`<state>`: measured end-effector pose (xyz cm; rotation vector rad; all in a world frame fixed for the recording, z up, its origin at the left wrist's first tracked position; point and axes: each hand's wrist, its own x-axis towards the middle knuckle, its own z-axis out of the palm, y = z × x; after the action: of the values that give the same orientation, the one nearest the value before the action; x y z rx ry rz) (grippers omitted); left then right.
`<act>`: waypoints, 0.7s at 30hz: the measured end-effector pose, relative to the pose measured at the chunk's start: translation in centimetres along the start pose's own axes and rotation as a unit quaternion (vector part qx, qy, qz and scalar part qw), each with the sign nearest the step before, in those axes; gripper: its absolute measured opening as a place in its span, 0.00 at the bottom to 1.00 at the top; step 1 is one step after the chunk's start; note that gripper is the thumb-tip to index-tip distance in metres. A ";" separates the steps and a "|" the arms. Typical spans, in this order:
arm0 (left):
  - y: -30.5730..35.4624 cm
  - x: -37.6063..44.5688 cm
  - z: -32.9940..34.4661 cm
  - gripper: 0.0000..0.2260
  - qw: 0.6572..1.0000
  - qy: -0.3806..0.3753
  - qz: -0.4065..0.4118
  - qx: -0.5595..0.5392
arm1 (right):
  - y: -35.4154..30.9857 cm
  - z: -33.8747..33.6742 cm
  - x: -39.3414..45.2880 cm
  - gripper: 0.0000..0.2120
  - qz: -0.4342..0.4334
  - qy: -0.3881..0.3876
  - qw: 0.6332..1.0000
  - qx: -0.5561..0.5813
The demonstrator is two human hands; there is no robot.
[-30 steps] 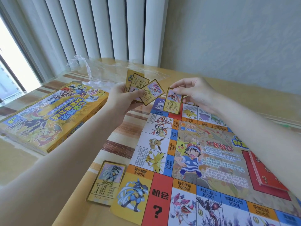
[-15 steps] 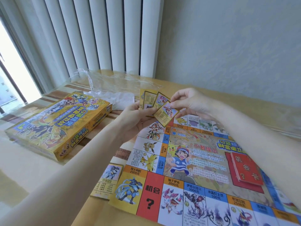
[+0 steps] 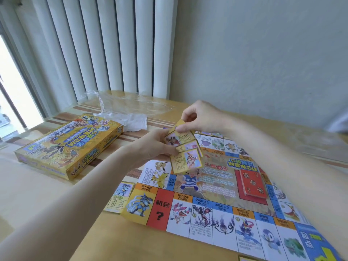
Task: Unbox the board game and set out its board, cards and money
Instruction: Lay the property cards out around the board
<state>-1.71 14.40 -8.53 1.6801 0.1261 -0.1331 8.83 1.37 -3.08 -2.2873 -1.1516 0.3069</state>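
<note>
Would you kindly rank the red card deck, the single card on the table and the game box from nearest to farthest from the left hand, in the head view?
1. Single card: below the left hand, on the table at the board's left edge.
2. Red card deck: to the right, on the board's centre.
3. Game box: far left on the table.
The first two are a fairly close call.

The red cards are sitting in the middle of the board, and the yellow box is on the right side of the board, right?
Not quite. The red cards do sit in the middle of the board, but the head view shows the yellow box on its left side.
</note>
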 end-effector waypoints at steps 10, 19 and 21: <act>0.0 -0.5 0.6 0.14 0.997 -0.057 -0.029 -0.051 | 1.5 -1.3 -2.0 0.04 0.039 -0.059 0.983 0.167; -0.5 -0.4 -0.3 0.15 0.996 -0.002 -0.032 -0.085 | 1.7 -1.4 -2.2 0.08 0.082 -0.075 0.970 0.218; -0.5 -0.3 -0.6 0.15 0.995 0.012 -0.031 -0.095 | 1.8 -1.4 -2.4 0.11 0.088 -0.080 0.967 0.225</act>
<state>-2.07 15.03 -8.96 1.4894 0.2032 -0.1442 9.19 -1.92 -3.11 -1.9846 -0.8448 0.7535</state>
